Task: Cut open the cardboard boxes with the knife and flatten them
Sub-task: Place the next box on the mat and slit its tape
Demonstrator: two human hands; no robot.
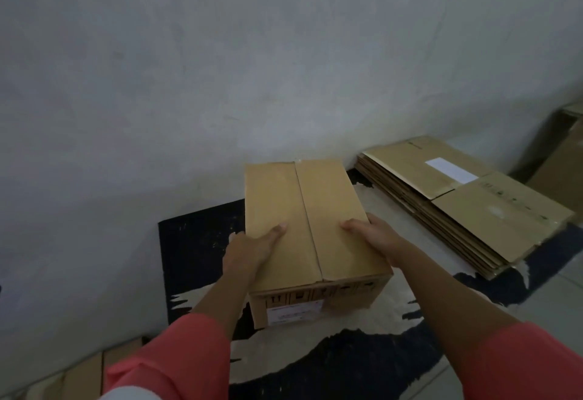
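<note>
A closed brown cardboard box point(303, 210) with a taped centre seam and a white label on its near side stands on a dark, worn mat point(202, 242). My left hand point(252, 250) grips the box's left edge, thumb on top. My right hand point(372, 237) grips its right edge in the same way. To the right lies a stack of flattened cardboard boxes point(457, 204). No knife is in view.
A grey wall point(220, 68) rises right behind the box. More cardboard stands at the far right point(564, 160) and lies at the bottom left point(82, 377). Pale floor tiles point(552, 305) show to the right of the mat.
</note>
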